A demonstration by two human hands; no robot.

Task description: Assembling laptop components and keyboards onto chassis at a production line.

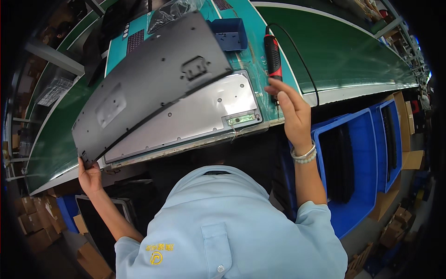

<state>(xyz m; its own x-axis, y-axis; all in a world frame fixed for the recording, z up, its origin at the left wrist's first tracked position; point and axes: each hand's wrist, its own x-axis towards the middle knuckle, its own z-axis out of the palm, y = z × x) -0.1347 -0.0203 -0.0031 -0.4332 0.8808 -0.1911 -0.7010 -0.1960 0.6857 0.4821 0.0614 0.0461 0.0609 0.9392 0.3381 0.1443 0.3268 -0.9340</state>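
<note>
My left hand [89,179] grips the lower left corner of a long dark grey plastic cover [144,86], which looks like a keyboard's bottom shell. The cover is held up at a slant, its far right end free of any hand. Beneath it, partly hidden, a silver-grey keyboard base plate [200,116] lies on the bench, with a small green circuit board [241,119] in its right corner. My right hand [296,114] is empty, fingers apart, close to the lower end of a black and red electric screwdriver [273,56]. Whether the fingertips touch it I cannot tell.
A small dark blue bin [239,35] holding small dark pieces stands behind the base plate, beside clear plastic wrap [169,14]. The screwdriver's cable [304,60] loops over the green bench at right. Large blue crates [364,158] with dark panels stand at my right.
</note>
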